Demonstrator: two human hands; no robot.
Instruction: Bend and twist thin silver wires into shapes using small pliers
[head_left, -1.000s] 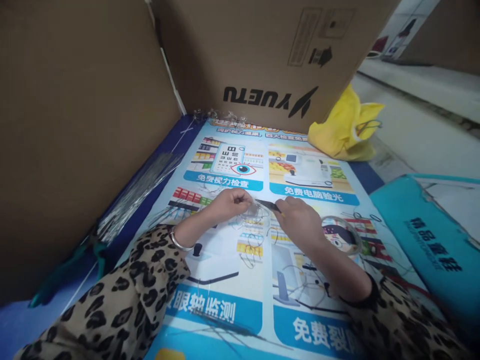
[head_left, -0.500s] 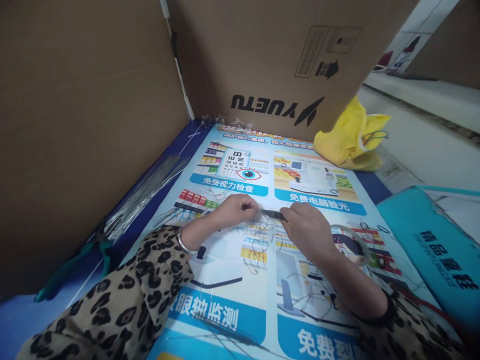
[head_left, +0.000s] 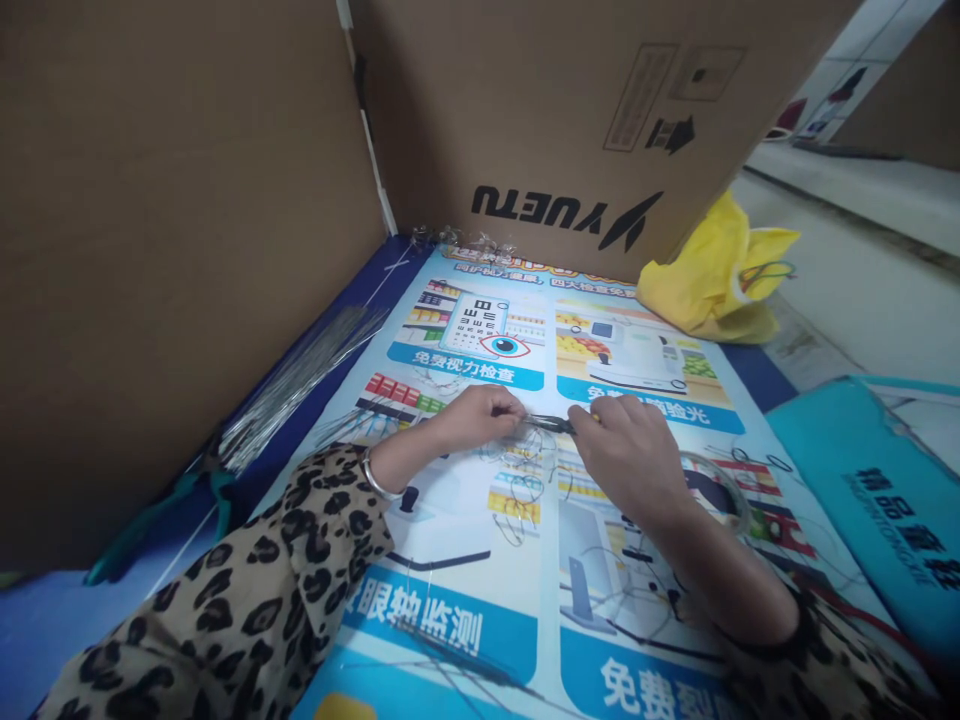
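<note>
My right hand [head_left: 630,450] is closed around the handles of a small pair of pliers [head_left: 549,424], whose dark jaws point left. At the tip of those jaws my left hand [head_left: 484,415] is pinched shut on a thin wire, mostly hidden by the fingers. Bent loops of fine wire [head_left: 517,480] lie on the printed poster [head_left: 450,530] just below the two hands. A silver bangle [head_left: 381,478] circles the left wrist.
At the left lie a bundle of straight wires [head_left: 300,385] and teal-handled pliers [head_left: 161,515]. Cardboard walls [head_left: 555,110] stand behind and left. A yellow bag [head_left: 712,275], a teal box [head_left: 862,480] and a tape roll [head_left: 731,490] are at right. More wire pieces [head_left: 465,655] lie in front.
The whole view has shifted slightly, so things appear farther right. My right hand has turned a little with the pliers, and the jaws still meet the left fingertips.
</note>
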